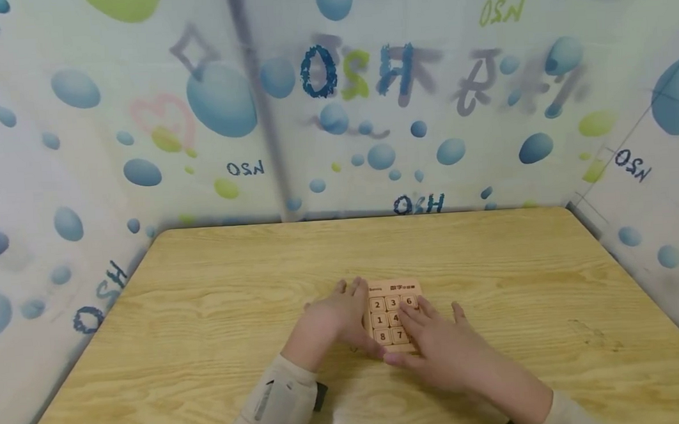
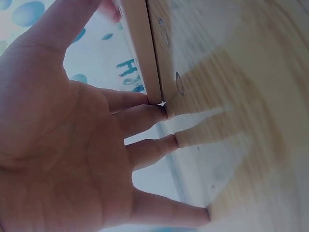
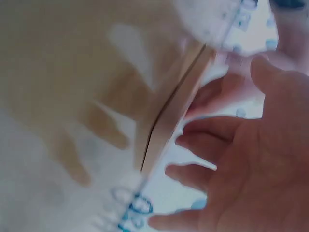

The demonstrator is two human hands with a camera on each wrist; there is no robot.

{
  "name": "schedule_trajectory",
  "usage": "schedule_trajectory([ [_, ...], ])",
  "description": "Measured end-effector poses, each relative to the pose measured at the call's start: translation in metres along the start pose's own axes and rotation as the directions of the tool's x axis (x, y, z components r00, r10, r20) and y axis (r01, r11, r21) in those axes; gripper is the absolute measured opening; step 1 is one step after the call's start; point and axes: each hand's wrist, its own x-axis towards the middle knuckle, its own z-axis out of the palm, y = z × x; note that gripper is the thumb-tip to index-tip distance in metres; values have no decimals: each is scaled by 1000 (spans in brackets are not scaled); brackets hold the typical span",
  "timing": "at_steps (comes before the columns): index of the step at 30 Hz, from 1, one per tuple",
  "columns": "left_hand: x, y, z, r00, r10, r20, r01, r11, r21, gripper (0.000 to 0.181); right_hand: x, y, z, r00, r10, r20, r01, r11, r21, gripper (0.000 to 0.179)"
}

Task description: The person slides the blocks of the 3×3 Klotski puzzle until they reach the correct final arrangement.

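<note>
A flat wooden number slide puzzle (image 1: 379,352) lies on the table, with tiles 2, 3, 6, 1, 4, 8 and 7 showing in the head view. My left hand (image 1: 336,318) holds its left side, thumb at the near corner and index finger by the far one. In the left wrist view its other fingers (image 2: 152,150) are spread, tips down on the tabletop. My right hand (image 1: 447,344) reaches over the right side, a fingertip on the tiles beside 4 and the thumb by the near edge. It hides the lower right tiles. The right wrist view shows its fingers (image 3: 193,176) extended and apart.
The wood-grain table (image 1: 232,262) extends around the puzzle on all sides. A curtain (image 1: 336,154) printed with blue and green drops stands behind its far edge and along both sides. Dark marks (image 1: 596,336) show on the tabletop at right.
</note>
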Motion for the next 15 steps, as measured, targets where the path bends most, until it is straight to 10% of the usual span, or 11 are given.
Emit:
schedule_trajectory([
  [15, -1, 1, -1, 1000, 0, 4, 0, 1000, -20, 142, 9, 17, -10, 998, 11, 57, -8, 998, -57, 89],
])
